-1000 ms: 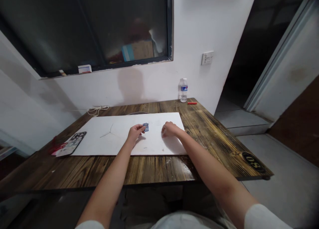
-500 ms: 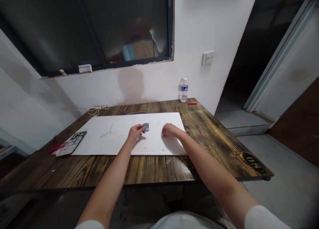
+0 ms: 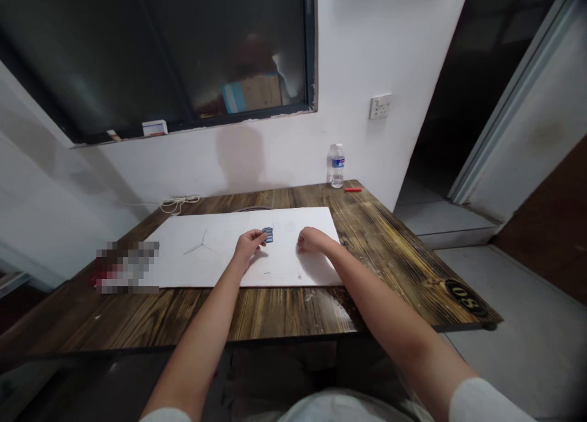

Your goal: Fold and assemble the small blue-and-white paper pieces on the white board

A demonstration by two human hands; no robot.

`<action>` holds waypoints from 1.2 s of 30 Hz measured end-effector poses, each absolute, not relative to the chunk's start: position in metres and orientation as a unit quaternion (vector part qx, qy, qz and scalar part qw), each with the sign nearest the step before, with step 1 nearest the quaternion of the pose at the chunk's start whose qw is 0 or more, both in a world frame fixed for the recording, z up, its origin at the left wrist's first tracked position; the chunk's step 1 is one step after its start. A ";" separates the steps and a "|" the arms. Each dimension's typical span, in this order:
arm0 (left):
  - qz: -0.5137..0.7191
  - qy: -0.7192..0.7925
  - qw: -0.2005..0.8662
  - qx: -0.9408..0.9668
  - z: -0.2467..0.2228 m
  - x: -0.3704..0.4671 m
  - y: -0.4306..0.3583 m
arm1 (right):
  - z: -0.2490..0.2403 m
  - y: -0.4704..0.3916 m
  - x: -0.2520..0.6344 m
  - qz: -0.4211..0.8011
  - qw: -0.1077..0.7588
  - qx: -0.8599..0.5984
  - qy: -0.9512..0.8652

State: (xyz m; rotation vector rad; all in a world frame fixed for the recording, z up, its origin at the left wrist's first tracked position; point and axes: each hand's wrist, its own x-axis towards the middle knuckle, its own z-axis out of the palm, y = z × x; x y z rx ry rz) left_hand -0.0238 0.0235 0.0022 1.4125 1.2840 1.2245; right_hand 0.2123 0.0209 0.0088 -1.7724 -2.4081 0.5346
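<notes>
My left hand (image 3: 247, 244) is closed, pinching a small flat blue piece with pale stripes (image 3: 269, 234) by its left edge. The kind of piece is too small to make out. It is held just over the white board (image 3: 220, 265). To its right, my right hand (image 3: 313, 240) rests on or just above the same board with its fingers curled in. Whatever those fingers hold, if anything, is hidden. A thin wire-like piece with three arms (image 3: 202, 243) lies on the board, left of my left hand. A short dark strip (image 3: 267, 273) lies near the board's front edge.
The wooden table (image 3: 293, 315) backs onto the wall. A water bottle (image 3: 337, 168) and a red stick-like item (image 3: 353, 190) stand and lie at the back right. A coiled pale cable (image 3: 180, 203) is at back left. Pixelated items (image 3: 128, 269) cover the board's left end.
Both hands and the blue striped piece keep nearly the same pose. The view has shifted very slightly, and the items at the left are now pixelated.
</notes>
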 end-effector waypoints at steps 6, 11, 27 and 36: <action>0.494 0.513 0.422 0.562 0.001 -0.024 0.025 | 0.009 0.020 0.210 0.167 0.055 -0.583 -0.793; 0.497 0.511 0.426 0.557 0.003 -0.023 0.023 | 0.012 0.019 0.211 0.171 0.074 -0.567 -0.802; 0.490 0.512 0.421 0.566 0.002 -0.023 0.024 | -0.001 0.025 0.197 0.211 0.373 -0.443 -0.787; 0.472 0.494 0.426 0.593 0.003 -0.023 0.022 | -0.003 0.013 0.181 0.251 0.472 -0.326 -0.780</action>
